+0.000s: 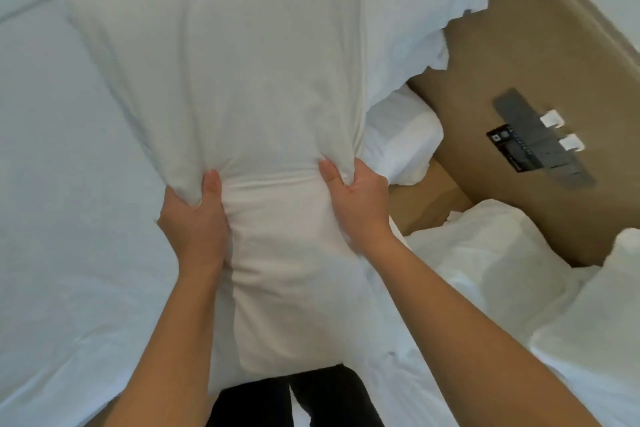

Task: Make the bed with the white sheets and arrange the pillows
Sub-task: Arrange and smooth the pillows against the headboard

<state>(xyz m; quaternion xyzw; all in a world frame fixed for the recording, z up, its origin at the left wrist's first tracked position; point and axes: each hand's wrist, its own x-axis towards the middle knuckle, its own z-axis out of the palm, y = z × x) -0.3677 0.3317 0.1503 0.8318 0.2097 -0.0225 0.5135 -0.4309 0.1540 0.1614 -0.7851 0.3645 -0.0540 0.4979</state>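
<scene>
- The left hand (197, 218) is pinching the pillow's near left corner, with the thumb lying on the front of the fabric and the other fingers hidden behind it.
- The right hand (360, 198) is gripping the near right corner in the same way, bunching cloth between thumb and palm.
- The pillow (225, 62) is standing up from both grips and stretching far, filling the centre of the view.
- The loose end of the pillowcase (287, 288) is hanging flat between the two forearms, down toward dark trousers (322, 395).
- The white sheet (52, 184) is lying smooth over the bed on the left.
- More pillows (485, 253) are crowding the right side, against a tan headboard (519, 45) bearing a grey switch panel (540, 139).
</scene>
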